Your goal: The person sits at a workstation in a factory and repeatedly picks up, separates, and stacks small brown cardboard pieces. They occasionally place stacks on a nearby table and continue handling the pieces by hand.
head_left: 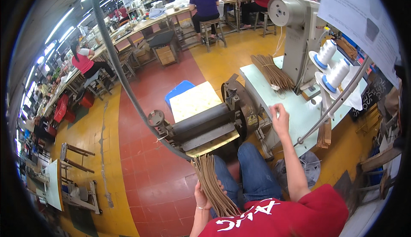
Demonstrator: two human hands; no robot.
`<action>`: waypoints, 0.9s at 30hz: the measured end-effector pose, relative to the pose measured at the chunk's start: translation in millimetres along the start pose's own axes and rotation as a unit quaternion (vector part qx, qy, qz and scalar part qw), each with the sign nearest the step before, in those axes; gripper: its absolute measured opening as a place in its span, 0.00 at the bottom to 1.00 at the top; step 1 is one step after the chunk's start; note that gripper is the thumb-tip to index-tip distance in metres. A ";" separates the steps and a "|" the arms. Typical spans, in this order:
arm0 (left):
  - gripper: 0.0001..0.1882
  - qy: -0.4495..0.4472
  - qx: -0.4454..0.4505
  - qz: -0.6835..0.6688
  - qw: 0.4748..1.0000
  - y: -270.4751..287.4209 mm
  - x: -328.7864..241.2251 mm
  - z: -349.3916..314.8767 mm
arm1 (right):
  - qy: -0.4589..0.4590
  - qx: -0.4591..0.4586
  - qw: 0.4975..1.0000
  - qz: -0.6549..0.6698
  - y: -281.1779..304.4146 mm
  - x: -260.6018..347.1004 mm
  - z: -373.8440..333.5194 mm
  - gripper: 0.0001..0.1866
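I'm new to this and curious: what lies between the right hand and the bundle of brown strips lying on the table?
Only bare pale tabletop shows between the right hand and that bundle, in the head view.

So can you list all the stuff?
Held strips: one bundle, brown, at lap
Table strips: one bundle, brown, on tabletop
Tabletop: one, pale green, right
Sewing machine: one, grey, on tabletop
Thread cones: two, white, right
Roller machine: one, dark, centre
Sheet: one, yellowish, at roller machine
Hose: one, grey, left
Paper: one, white, top right
People: several, mixed clothing, background
Legs: two, blue, lower centre
Left grip: one, bare, on held strips
Right grip: one, bare, near tabletop
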State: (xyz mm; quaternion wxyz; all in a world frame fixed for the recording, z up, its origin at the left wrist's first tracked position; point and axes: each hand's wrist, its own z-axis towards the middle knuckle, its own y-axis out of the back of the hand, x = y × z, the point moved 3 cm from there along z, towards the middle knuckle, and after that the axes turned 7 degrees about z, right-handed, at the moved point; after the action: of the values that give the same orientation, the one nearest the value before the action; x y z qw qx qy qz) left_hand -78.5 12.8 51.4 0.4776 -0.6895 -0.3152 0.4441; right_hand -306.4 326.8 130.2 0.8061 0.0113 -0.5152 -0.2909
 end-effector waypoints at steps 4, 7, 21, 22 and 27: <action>0.40 0.012 -0.068 0.035 0.997 3.6 1.7 6.5 | -0.141 0.192 0.912 0.333 -25.3 46.9 -74.4 0.05; 0.39 0.030 -0.065 0.031 0.997 0.3 0.6 13.8 | -0.322 0.265 0.783 0.462 -37.0 74.2 -121.5 0.04; 0.34 0.017 -0.043 0.097 0.994 -17.1 2.1 21.7 | -0.220 0.276 0.847 0.398 -20.6 73.2 -105.1 0.20; 0.34 0.013 -0.037 0.089 0.995 -16.8 1.8 22.0 | -0.222 0.279 0.866 0.351 -19.1 69.6 -106.5 0.20; 0.37 0.016 -0.044 0.083 0.995 -15.3 0.3 24.4 | -0.333 0.287 0.809 0.390 -27.1 64.2 -133.3 0.20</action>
State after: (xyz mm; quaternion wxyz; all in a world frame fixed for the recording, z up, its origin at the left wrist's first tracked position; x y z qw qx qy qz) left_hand -100.8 27.5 62.1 0.4132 -0.7405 -0.2682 0.4571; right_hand -187.9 236.0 112.0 0.5907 -0.0567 -0.7734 0.2230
